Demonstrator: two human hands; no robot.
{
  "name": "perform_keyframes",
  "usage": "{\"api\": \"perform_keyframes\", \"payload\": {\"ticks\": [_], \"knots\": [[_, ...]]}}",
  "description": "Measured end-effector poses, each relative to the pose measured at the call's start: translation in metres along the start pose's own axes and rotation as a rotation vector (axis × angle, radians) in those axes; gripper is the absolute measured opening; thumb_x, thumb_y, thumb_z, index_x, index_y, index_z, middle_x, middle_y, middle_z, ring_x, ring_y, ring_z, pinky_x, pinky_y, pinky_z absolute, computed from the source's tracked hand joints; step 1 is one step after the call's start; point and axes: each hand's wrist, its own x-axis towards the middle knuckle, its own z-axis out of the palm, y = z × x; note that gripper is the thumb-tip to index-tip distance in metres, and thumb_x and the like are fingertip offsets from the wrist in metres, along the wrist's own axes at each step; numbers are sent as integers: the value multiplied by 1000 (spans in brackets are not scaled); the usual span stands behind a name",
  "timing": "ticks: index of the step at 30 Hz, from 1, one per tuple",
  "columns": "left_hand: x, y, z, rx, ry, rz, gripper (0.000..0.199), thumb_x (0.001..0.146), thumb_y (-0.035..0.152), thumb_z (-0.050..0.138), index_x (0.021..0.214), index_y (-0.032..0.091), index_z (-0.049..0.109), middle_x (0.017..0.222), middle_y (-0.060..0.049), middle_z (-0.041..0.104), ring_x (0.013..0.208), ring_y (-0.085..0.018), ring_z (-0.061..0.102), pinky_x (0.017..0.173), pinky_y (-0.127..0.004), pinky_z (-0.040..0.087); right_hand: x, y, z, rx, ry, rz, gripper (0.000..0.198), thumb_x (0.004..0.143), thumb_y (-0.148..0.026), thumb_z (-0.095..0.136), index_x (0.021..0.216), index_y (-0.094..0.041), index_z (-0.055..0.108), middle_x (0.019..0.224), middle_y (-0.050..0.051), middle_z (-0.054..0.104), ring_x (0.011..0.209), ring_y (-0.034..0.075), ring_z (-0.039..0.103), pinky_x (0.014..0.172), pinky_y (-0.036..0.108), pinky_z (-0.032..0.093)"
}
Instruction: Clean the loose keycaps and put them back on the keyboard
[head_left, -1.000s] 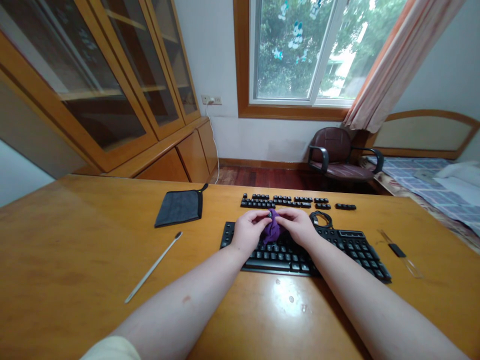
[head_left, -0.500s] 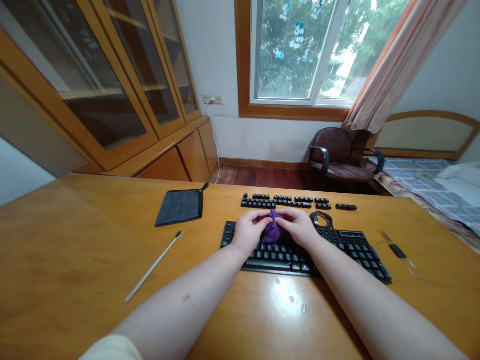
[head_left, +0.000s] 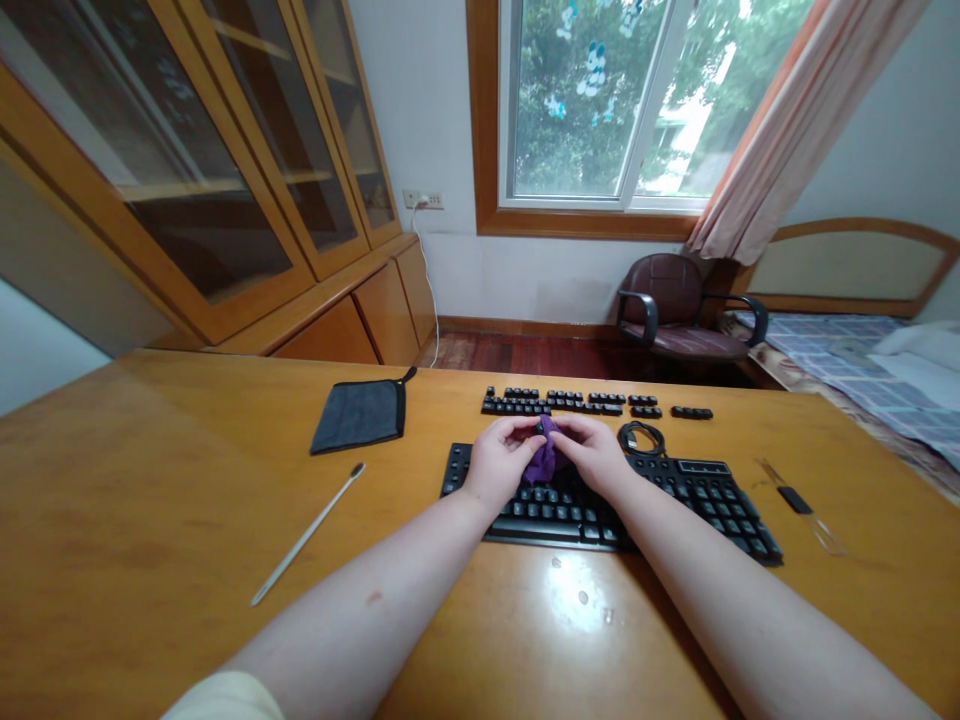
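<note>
Above the black keyboard (head_left: 555,528), both hands meet around a crumpled purple cloth (head_left: 541,464). My left hand (head_left: 498,460) is closed in a pinch on a small black keycap (head_left: 539,429), which shows between its fingertips against the cloth. From the other side, my right hand (head_left: 595,452) pinches the purple cloth with thumb and fingers. The cloth's lower end hangs over the keys. Both hands hide part of the keyboard's upper rows. Behind them, loose black keycaps (head_left: 516,408) lie in rows on the desk.
A coiled cable (head_left: 642,438) lies behind the keyboard. To the right is a wire keycap puller (head_left: 795,500). On the left, a long-handled brush (head_left: 309,534) and a dark grey pouch (head_left: 360,414) rest on the wooden desk (head_left: 150,480). A chair (head_left: 667,300) stands beyond.
The purple cloth has shifted and folded slightly between the fingers, and the black keycap shows a little more clearly. Both hands stay in nearly the same place.
</note>
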Motion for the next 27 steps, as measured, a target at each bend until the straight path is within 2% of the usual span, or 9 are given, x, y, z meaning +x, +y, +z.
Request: {"api": "perform_keyframes", "payload": {"ticks": [8, 11, 17, 22, 27], "knots": [[-1, 3, -6, 219, 48, 180, 19, 80, 25, 55, 92, 18, 67, 97, -7, 66, 93, -18, 60, 87, -33, 47, 2, 0, 0, 42, 47, 16, 24, 72, -34, 65, 92, -21, 68, 91, 5, 71, 85, 21, 65, 83, 38, 49], [0, 3, -6, 212, 40, 154, 19, 81, 25, 53, 92, 18, 67, 96, -7, 66, 91, -18, 61, 86, -33, 48, 1, 1, 1, 63, 24, 27, 24, 72, -34, 65, 92, -21, 68, 89, 5, 70, 82, 20, 65, 80, 37, 50], [0, -1, -1, 74, 10, 67, 23, 72, 22, 64, 94, 16, 64, 96, -7, 64, 88, -17, 62, 83, -31, 49, 1, 2, 1, 66, 20, 25, 23, 72, -34, 65, 90, -20, 68, 85, 4, 70, 79, 19, 64, 77, 35, 51], [0, -3, 0, -69, 32, 15, 25, 75, 24, 61, 98, 16, 58, 89, -4, 63, 83, -13, 61, 79, -26, 49, 1, 0, 1, 104, 3, 49, 24, 72, -34, 65, 91, -20, 68, 90, 5, 71, 81, 20, 65, 78, 35, 50], [1, -5, -1, -69, 28, 21, 19, 75, 25, 61, 91, 16, 57, 85, -4, 62, 79, -12, 60, 75, -24, 48, 0, -3, 2, 101, 37, 61, 25, 70, -35, 67, 90, -20, 68, 87, 5, 71, 80, 20, 65, 78, 35, 51]]}}
